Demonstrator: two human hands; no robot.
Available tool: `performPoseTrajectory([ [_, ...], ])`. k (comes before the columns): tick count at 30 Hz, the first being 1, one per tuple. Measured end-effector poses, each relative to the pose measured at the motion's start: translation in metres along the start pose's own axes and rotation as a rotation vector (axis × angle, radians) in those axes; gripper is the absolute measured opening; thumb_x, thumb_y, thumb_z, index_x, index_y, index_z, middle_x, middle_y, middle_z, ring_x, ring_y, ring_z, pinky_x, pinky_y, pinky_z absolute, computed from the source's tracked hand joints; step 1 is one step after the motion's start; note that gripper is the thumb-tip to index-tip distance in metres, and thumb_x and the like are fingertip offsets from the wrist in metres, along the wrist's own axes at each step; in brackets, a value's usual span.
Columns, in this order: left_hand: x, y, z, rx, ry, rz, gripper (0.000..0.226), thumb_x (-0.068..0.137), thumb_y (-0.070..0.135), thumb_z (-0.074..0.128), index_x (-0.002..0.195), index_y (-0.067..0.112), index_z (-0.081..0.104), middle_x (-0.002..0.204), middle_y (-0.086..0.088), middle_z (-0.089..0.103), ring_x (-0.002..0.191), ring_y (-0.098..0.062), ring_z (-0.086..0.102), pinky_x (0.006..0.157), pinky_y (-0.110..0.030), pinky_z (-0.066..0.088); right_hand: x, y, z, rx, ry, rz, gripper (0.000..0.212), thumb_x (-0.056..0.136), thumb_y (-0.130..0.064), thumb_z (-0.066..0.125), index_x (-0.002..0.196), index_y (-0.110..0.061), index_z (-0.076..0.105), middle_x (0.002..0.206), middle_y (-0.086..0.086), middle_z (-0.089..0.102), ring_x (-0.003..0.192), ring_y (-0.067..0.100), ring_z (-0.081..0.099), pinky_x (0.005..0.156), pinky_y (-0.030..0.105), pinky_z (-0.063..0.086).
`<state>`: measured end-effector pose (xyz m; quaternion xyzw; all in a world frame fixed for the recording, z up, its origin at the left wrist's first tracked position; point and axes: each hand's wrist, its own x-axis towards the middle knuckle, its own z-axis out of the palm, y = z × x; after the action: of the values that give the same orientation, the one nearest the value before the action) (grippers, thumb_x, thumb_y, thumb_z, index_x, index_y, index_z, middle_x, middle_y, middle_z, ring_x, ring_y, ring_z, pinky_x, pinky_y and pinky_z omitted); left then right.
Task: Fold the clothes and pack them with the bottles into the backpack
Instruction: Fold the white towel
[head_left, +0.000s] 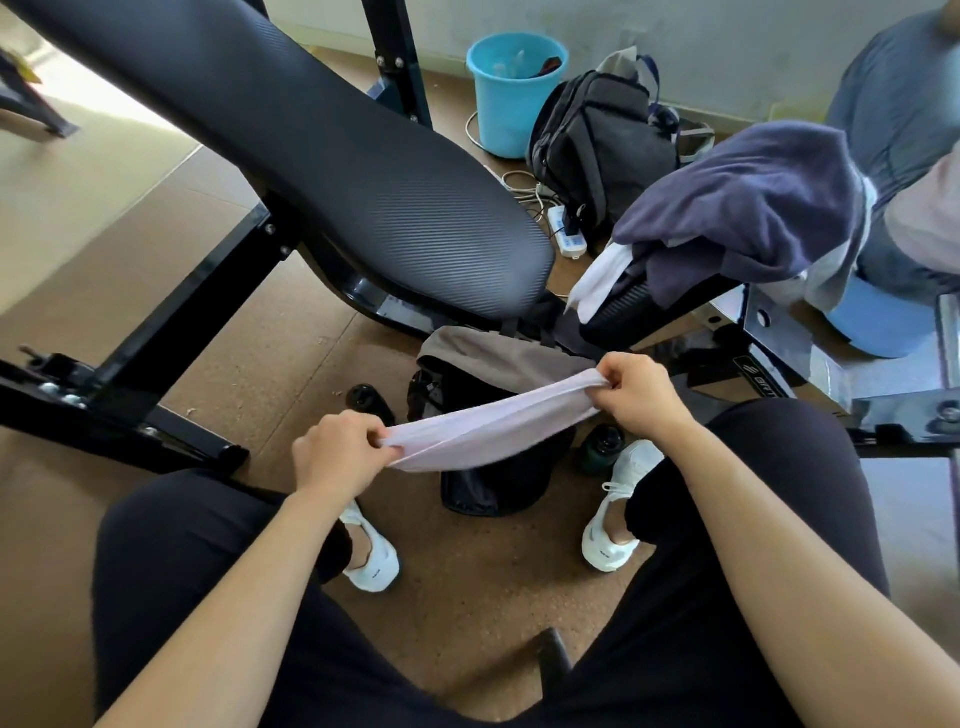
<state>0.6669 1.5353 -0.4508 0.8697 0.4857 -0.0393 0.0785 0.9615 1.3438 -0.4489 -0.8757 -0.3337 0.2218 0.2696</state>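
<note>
A pale pink cloth (493, 426) is stretched between my hands above the floor. My left hand (337, 452) pinches its left end and my right hand (639, 395) pinches its right end. Under it stands a black backpack (493, 483) with a grey-brown flap (488, 353), between my feet. A dark bottle (370, 401) stands left of the backpack and a dark green bottle (602, 447) right of it, by my right shoe. A navy garment (748, 208) and a white cloth (602, 280) lie heaped on the bench seat at the right.
A black padded weight bench (322, 150) with a steel frame (130, 374) fills the left and middle. Behind it stand a blue bucket (511, 98), a second dark backpack (597, 145) and a white power strip (566, 234). Another person in blue sits at the far right.
</note>
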Motion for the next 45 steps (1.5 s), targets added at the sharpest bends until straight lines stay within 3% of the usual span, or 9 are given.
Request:
performPoseTrajectory([
  [9,0.02,-0.021,0.007,-0.565,-0.399,0.087,0.019,0.076,0.023,0.087,0.063,0.02,0.074,0.061,0.006,0.066,0.06,-0.007,0.057,0.066,-0.031,0.048,0.0,-0.004,-0.009,0.243,0.028,0.008,0.024,0.098,-0.024,0.062,0.085,-0.004,0.059,0.073,0.004,0.052,0.07,0.016,0.047,0.066,0.036,0.038],
  [14,0.018,-0.022,-0.002,-0.79,-0.473,0.149,0.023,0.08,0.008,0.083,0.062,0.021,0.075,0.089,0.01,0.078,0.083,-0.014,0.071,0.08,-0.04,0.055,-0.008,-0.016,-0.015,0.297,0.135,-0.139,0.025,0.103,-0.024,0.056,0.082,-0.012,0.05,0.07,-0.008,0.045,0.064,0.004,0.041,0.06,0.02,0.034],
  [18,0.009,-0.013,-0.014,-1.097,-0.547,0.2,0.023,0.075,0.025,0.08,0.061,0.018,0.065,0.077,0.003,0.071,0.073,-0.01,0.066,0.071,-0.021,0.05,-0.008,-0.02,-0.021,0.339,0.226,-0.162,0.019,0.104,-0.029,0.055,0.092,-0.014,0.053,0.077,-0.009,0.053,0.07,0.002,0.046,0.065,0.015,0.037],
  [21,0.008,-0.007,-0.016,-1.427,-0.647,0.105,0.027,0.075,0.029,0.065,0.071,0.01,0.045,0.072,-0.009,0.044,0.064,-0.017,0.045,0.059,-0.028,0.038,-0.006,-0.018,-0.023,0.342,0.228,-0.14,0.02,0.104,-0.03,0.055,0.09,-0.015,0.052,0.076,-0.008,0.051,0.07,0.004,0.044,0.064,0.015,0.036],
  [26,0.004,0.002,-0.01,-1.917,-0.757,-0.153,0.037,0.086,0.045,0.064,0.085,0.012,0.048,0.101,-0.01,0.061,0.098,-0.03,0.06,0.087,-0.043,0.043,-0.004,-0.019,-0.013,0.25,0.171,-0.034,0.033,0.105,-0.024,0.051,0.075,-0.017,0.038,0.069,-0.004,0.042,0.065,0.011,0.038,0.056,0.02,0.031],
  [30,-0.002,0.014,-0.002,-1.79,-0.735,-0.191,0.082,0.073,0.057,0.081,0.14,0.015,0.058,0.137,-0.012,0.066,0.124,-0.03,0.064,0.097,-0.047,0.053,-0.002,-0.02,-0.009,0.321,0.17,0.033,0.029,0.105,-0.025,0.051,0.079,-0.013,0.045,0.073,-0.003,0.047,0.067,0.013,0.041,0.061,0.03,0.033],
  [34,-0.001,0.024,0.013,-1.54,-0.643,-0.262,0.058,0.075,0.014,0.084,0.131,0.013,0.067,0.126,-0.011,0.072,0.122,-0.031,0.066,0.105,-0.047,0.051,0.0,-0.019,-0.009,0.333,0.189,0.043,0.026,0.104,-0.026,0.052,0.081,-0.013,0.049,0.075,-0.004,0.049,0.069,0.013,0.044,0.062,0.032,0.036],
  [40,0.008,0.018,0.022,-1.493,-0.628,-0.385,0.045,0.083,0.026,0.079,0.125,0.01,0.069,0.119,-0.008,0.075,0.12,-0.028,0.065,0.114,-0.048,0.042,0.002,-0.016,-0.014,0.276,0.249,0.049,0.025,0.104,-0.026,0.052,0.087,-0.008,0.052,0.079,0.0,0.054,0.072,0.013,0.046,0.064,0.025,0.037],
  [45,0.007,0.028,0.021,-1.444,-0.311,-0.212,0.027,0.104,0.036,0.053,0.126,0.023,0.064,0.123,0.003,0.07,0.118,-0.012,0.062,0.103,-0.031,0.044,0.0,-0.019,-0.011,0.236,0.25,0.096,0.032,0.104,-0.028,0.051,0.077,-0.016,0.039,0.07,-0.003,0.046,0.066,0.012,0.041,0.06,0.027,0.032],
])
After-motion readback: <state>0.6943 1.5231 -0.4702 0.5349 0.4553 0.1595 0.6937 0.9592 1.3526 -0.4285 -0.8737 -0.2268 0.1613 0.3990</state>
